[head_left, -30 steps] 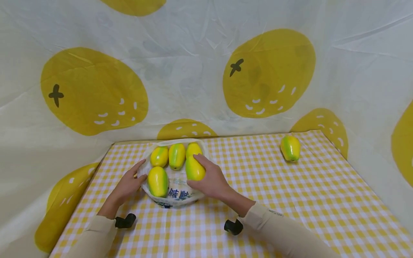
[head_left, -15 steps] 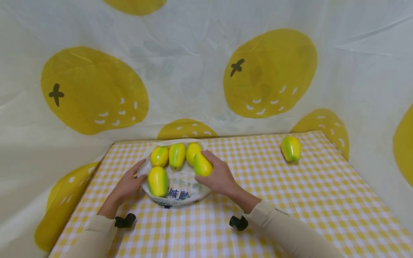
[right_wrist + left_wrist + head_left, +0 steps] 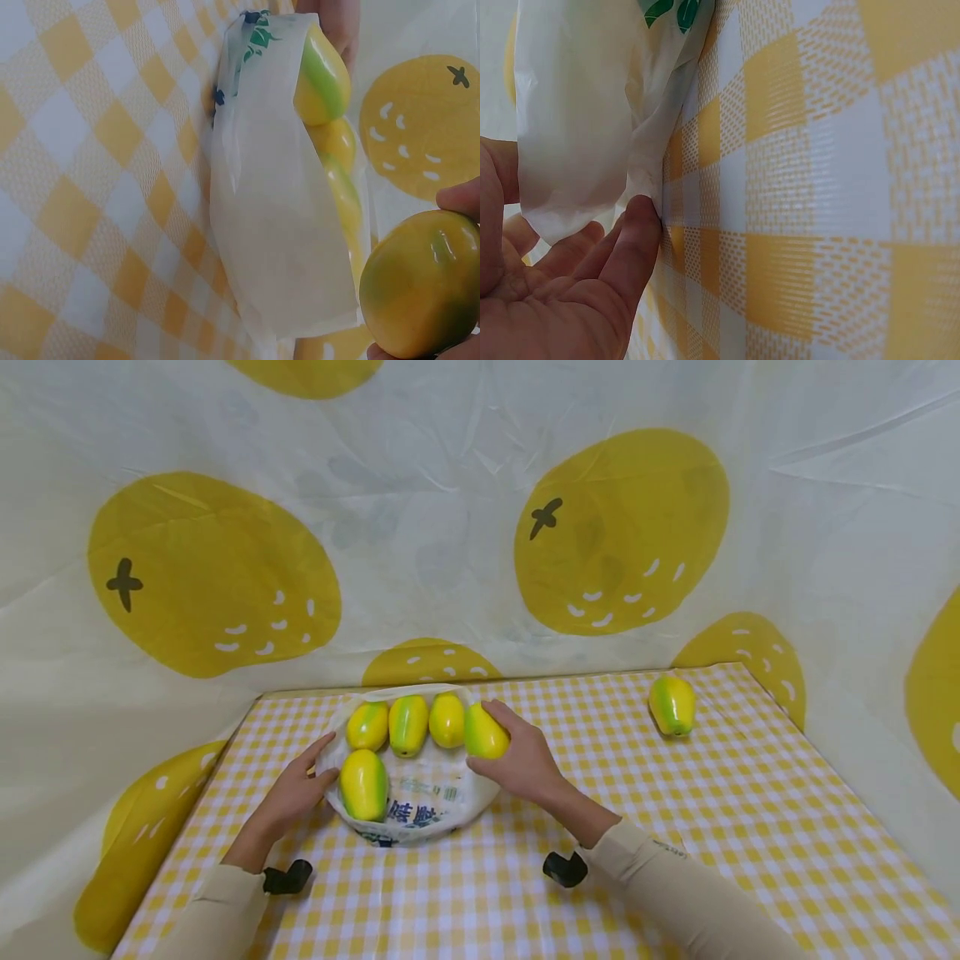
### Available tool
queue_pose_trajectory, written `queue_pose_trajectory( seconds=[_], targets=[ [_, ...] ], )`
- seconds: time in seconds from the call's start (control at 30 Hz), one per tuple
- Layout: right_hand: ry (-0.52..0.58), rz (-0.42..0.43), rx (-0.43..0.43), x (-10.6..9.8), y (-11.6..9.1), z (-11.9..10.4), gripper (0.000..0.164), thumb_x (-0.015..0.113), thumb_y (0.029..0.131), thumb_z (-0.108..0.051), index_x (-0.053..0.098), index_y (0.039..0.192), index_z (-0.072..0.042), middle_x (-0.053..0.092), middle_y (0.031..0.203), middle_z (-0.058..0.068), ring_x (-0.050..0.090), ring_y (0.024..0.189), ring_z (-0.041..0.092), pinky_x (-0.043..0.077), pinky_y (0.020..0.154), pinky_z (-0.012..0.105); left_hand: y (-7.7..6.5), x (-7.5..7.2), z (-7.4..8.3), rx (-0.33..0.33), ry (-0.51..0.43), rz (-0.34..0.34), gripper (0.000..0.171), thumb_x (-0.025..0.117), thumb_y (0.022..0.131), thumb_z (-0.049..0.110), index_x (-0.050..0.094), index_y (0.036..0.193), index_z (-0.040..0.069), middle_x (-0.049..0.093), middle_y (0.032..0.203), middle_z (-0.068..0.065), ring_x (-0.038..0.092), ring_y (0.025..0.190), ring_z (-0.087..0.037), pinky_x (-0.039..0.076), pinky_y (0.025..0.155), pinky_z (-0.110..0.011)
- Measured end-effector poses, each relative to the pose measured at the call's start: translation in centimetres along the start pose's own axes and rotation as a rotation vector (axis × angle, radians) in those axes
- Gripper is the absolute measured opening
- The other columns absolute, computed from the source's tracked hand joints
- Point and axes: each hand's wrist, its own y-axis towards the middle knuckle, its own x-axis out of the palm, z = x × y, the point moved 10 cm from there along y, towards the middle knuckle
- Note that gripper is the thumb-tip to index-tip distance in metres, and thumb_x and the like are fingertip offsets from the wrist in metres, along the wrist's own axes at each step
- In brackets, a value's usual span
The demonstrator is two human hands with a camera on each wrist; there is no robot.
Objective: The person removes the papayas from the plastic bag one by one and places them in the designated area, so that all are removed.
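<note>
A white plastic bag point(image 3: 450, 797) stands with its mouth spread and its sides rolled low at the table's left. Inside it sit several yellow-green papayas point(image 3: 363, 785), a row along the back and one at the front left. My left hand point(image 3: 296, 785) holds the bag's left rim, thumb over the edge and fingers outside, as the left wrist view shows with the plastic point(image 3: 577, 135) between them. With my right hand point(image 3: 525, 760) I grip another papaya point(image 3: 486, 732) at the bag's right rim; in the right wrist view this papaya point(image 3: 420, 285) is raised beside the rim.
A lone papaya point(image 3: 672, 706) lies at the table's back right. Yellow checked cloth point(image 3: 675, 827) covers the table. Behind it hangs a pale fruit-print sheet point(image 3: 427, 527). A black wrist mount point(image 3: 565, 869) sticks out under each wrist.
My right hand has carried its papaya rightward and slightly back, from over the bag's inside to its right rim. The back right papaya, partly covered before, now shows fully. My left hand stays put.
</note>
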Motion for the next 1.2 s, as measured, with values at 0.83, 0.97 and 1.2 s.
queue_pose_trajectory(
  seconds=[0.83, 0.97, 1.2],
  targets=[
    [-0.084, 0.062, 0.022, -4.5, 0.6, 2.2, 0.084, 0.08, 0.084, -0.019, 0.042, 0.159, -0.005, 0.043, 0.164, 0.018, 0.062, 0.127, 0.04, 0.058, 0.093, 0.049, 0.2, 0.0, -0.4, -0.009, 0.007, 0.01, 0.071, 0.05, 0.109, 0.021, 0.014, 0.169, 0.023, 0.018, 0.173, -0.024, 0.038, 0.149, -0.04, 0.05, 0.1, -0.036],
    [-0.08, 0.058, 0.03, -5.1, 0.6, 2.6, 0.083, 0.08, 0.086, -0.018, 0.042, 0.159, -0.005, 0.047, 0.161, 0.019, 0.064, 0.118, 0.039, 0.058, 0.09, 0.046, 0.3, 0.0, -0.5, -0.02, 0.016, 0.008, 0.071, 0.05, 0.109, 0.023, 0.013, 0.169, 0.024, 0.016, 0.173, -0.025, 0.037, 0.148, -0.041, 0.05, 0.1, -0.039],
    [-0.09, 0.069, 0.048, -6.0, 0.8, 3.4, 0.083, 0.082, 0.086, -0.02, 0.043, 0.158, -0.005, 0.044, 0.163, 0.019, 0.062, 0.123, 0.041, 0.058, 0.094, 0.05, 0.3, -0.1, -0.5, -0.022, 0.023, 0.014, 0.071, 0.05, 0.108, 0.023, 0.014, 0.169, 0.023, 0.018, 0.173, -0.025, 0.04, 0.143, -0.04, 0.051, 0.092, -0.032]
  ],
)
